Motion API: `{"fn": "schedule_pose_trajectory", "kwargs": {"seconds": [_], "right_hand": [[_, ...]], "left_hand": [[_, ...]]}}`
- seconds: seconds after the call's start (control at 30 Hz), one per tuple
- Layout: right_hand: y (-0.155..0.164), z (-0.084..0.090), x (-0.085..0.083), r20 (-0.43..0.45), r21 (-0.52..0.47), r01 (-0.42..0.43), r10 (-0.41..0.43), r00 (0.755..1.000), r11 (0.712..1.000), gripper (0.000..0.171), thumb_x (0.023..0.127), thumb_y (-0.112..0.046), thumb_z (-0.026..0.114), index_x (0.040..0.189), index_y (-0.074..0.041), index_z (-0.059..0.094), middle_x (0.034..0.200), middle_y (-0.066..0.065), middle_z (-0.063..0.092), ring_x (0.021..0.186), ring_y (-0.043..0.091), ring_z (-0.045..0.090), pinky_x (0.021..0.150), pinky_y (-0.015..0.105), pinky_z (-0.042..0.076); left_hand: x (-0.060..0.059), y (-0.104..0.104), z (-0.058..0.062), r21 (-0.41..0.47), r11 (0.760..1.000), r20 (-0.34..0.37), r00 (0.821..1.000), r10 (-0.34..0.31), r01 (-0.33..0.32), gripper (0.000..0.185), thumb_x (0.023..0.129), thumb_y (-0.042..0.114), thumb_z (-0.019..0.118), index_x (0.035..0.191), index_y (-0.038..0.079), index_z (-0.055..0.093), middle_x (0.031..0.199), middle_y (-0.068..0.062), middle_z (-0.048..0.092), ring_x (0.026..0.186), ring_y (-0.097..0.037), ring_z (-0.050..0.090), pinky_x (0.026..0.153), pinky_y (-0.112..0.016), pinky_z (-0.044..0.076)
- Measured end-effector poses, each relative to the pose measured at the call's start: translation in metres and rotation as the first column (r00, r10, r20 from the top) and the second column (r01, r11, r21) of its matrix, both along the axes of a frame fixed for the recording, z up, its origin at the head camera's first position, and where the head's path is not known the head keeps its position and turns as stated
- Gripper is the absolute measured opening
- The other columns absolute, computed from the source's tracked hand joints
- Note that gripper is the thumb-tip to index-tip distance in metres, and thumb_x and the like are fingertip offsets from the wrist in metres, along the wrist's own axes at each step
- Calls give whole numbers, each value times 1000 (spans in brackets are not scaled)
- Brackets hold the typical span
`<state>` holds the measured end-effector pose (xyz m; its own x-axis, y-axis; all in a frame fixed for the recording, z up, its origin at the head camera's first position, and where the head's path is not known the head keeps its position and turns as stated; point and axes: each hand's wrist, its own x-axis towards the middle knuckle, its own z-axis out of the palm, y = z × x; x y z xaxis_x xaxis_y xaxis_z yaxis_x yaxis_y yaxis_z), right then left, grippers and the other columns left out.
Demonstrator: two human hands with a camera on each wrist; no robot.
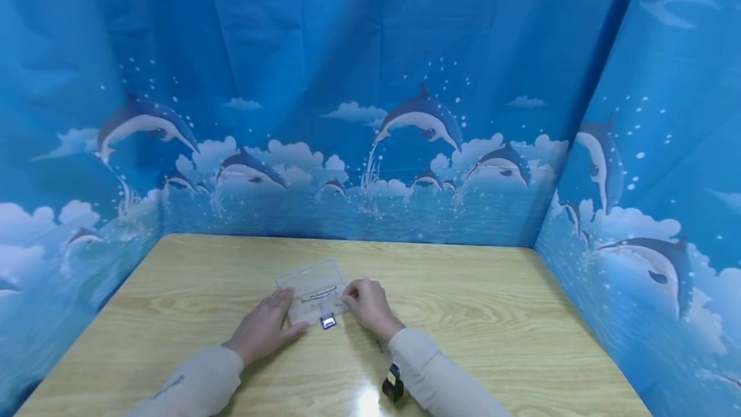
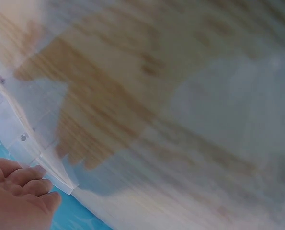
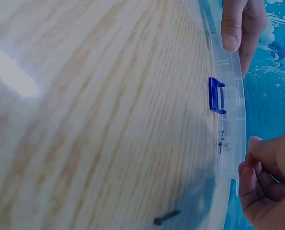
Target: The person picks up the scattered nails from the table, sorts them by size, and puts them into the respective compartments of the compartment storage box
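The right hand point(image 1: 370, 304) curls its fingers point(image 3: 257, 163) on the edge of the clear plastic box point(image 1: 312, 289), which sits mid-table point(image 1: 492, 314). The left hand point(image 1: 266, 327) lies flat, steadying it. A jerk could spill the contents; one loose screw point(image 3: 166, 218) already lies beside the box.

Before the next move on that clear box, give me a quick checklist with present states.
1. Clear plastic compartment box flat on the wooden table: ok.
2. Left hand steadying the box's near left edge, fingers straight: ok.
3. Right hand grip at the box's right end, fingers curled: ok; what it pinches: cannot tell.
4. Blue latch on the front edge, fastened or not: cannot tell.
5. Loose dark screw lying on the table outside the box: not ok.
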<state>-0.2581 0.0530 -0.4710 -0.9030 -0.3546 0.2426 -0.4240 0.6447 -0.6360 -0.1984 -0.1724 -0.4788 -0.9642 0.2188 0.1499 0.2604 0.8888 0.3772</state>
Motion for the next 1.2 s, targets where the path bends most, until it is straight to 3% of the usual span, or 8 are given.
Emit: {"fn": "schedule_pose_trajectory", "kwargs": {"seconds": [0.43, 1.2], "right_hand": [[15, 10, 10, 56, -10, 19, -18, 998, 1000, 8, 89, -14, 68, 86, -9, 73, 79, -2, 69, 68, 6, 59, 61, 20, 51], [80, -2, 67, 89, 73, 17, -24, 996, 997, 9, 79, -9, 76, 83, -1, 73, 73, 1, 70, 63, 5, 60, 58, 17, 52]], "left_hand": [[2, -1, 0, -6, 1000, 19, 1000, 2, -2, 82, 88, 50, 63, 142, -7, 38, 145, -26, 40, 134, -44, 36, 111, -56, 31], [-3, -2, -6, -18, 1000, -12, 1000, 0, 0, 82, 88, 50, 63, 141, -7, 39, 144, -27, 41, 133, -44, 38, 110, -57, 32]]}}
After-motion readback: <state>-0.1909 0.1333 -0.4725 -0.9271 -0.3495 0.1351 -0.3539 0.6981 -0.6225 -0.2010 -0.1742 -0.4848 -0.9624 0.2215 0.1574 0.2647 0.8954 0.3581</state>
